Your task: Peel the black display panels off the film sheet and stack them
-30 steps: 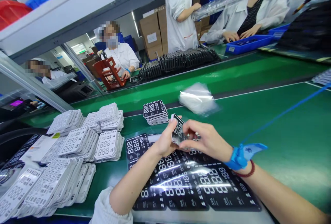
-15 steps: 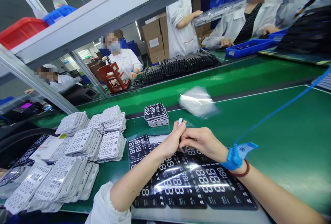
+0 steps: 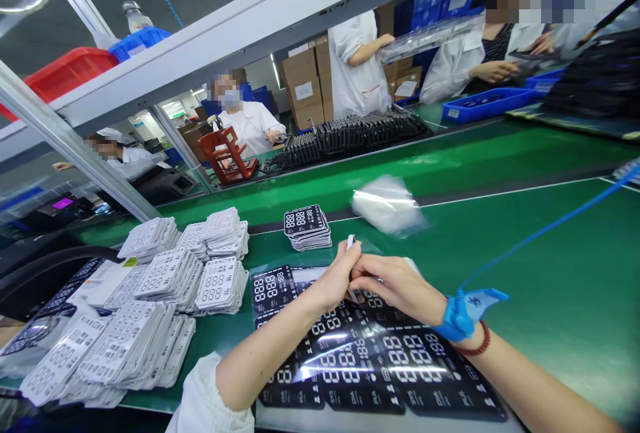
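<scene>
Above a glossy sheet of black display labels (image 3: 355,366), my two hands meet near the middle of the bench. My left hand (image 3: 336,278) is closed on a small display panel (image 3: 351,242), seen almost edge-on with a pale edge showing. Fingers of my right hand (image 3: 400,284) are pinched against the same panel from the right; most of it is hidden by the hands. A short stack of black-faced display panels (image 3: 306,223) lies just beyond my left hand. My right wrist wears a blue strap (image 3: 457,316) with a cord running off to the right.
Several stacks of white display panels (image 3: 163,273) crowd the bench on the left. A clear plastic bag (image 3: 387,203) lies behind my hands. Farther back are a red-brown fixture (image 3: 227,156), a row of black parts (image 3: 353,133), a blue tray (image 3: 487,103) and co-workers in white coats.
The view has shifted slightly, so the bench appears a little lower and farther right. My hands keep nearly the same hold. A co-worker's hands at the back right have lifted a dark part.
</scene>
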`<state>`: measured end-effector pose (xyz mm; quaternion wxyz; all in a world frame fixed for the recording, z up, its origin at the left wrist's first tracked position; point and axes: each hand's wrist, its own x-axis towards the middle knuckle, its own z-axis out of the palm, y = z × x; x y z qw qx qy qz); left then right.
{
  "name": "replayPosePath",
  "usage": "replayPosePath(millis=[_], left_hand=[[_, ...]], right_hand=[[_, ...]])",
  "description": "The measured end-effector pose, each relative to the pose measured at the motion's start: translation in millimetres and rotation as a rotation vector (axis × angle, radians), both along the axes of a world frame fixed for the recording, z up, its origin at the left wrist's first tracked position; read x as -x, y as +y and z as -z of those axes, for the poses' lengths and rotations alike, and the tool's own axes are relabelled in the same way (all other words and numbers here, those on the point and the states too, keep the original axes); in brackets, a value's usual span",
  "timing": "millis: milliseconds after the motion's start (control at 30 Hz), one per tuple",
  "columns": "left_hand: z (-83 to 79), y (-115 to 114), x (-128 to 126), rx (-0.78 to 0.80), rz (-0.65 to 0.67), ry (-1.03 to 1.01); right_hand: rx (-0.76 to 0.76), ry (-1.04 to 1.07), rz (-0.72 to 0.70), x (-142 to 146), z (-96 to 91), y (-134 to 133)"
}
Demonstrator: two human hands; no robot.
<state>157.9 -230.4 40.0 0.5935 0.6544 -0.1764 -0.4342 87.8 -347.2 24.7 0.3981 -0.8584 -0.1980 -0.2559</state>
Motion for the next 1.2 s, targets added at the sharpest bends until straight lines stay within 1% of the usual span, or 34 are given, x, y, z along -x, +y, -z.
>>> replayPosePath(millis=[100, 200, 333, 433, 567, 700, 733, 800, 867, 900, 933, 1000, 1033, 1100, 1133, 1200], left_hand=[[-2.3, -0.9, 0.6, -0.006, 0.011, 0.017], [-1.3, -5.2, 1.5, 0.029, 0.025, 0.033], [1.0, -10.3, 1.3, 0.022, 0.022, 0.063], [-1.0, -9.4, 0.3, 0.026, 0.027, 0.072], [-4.7, -5.5, 0.1, 0.019, 0.038, 0.116], [-7.4, 1.0, -3.7, 0.024, 0.02, 0.159], [-9.9, 4.4, -6.9, 0.028, 0.025, 0.183], [-19.3, 14.0, -16.6, 0.07, 0.028, 0.247], [-33.1, 25.0, -29.7, 0.184, -0.033, 0.284], [-39.9, 29.6, -36.1, 0.253, -0.084, 0.278], [-45.5, 32.9, -41.4, 0.309, -0.134, 0.258], [-49.7, 33.5, -46.2, 0.331, -0.189, 0.217], [-47.6, 30.6, -45.0, 0.301, -0.19, 0.203], [-36.2, 19.6, -36.4, 0.211, -0.146, 0.171], [-28.6, 12.5, -30.2, 0.176, -0.114, 0.142], [-13.9, -1.3, -18.1, 0.147, -0.039, 0.068]], right_hand=[[-0.062, 0.0, -0.005, -2.4, 2.2, 0.6], [-0.136, 0.027, 0.025, -3.3, 3.3, 0.9], [-0.223, 0.125, 0.085, -3.6, 3.5, -2.3], [-0.265, 0.199, 0.084, -5.6, 5.2, -6.2], [-0.268, 0.233, 0.084, -7.1, 6.3, -4.3], [-0.223, 0.185, 0.053, -7.9, 7.3, -2.3], [-0.21, 0.176, 0.073, -9.1, 8.9, -5.4], [-0.209, 0.166, 0.193, -12.5, 13.4, -17.1], [-0.27, 0.151, 0.356, -15.7, 17.4, -30.6], [-0.307, 0.136, 0.409, -16.5, 18.1, -35.3], [-0.336, 0.116, 0.423, -16.6, 17.8, -37.1], [-0.325, 0.072, 0.345, -14.8, 14.3, -31.3], [-0.285, 0.048, 0.284, -13.2, 11.9, -24.5], [-0.187, -0.007, 0.186, -9.6, 7.7, -8.4], [-0.147, -0.036, 0.16, -8.1, 6.6, -1.4], [-0.112, -0.082, 0.158, -6.2, 6.4, 6.8]])
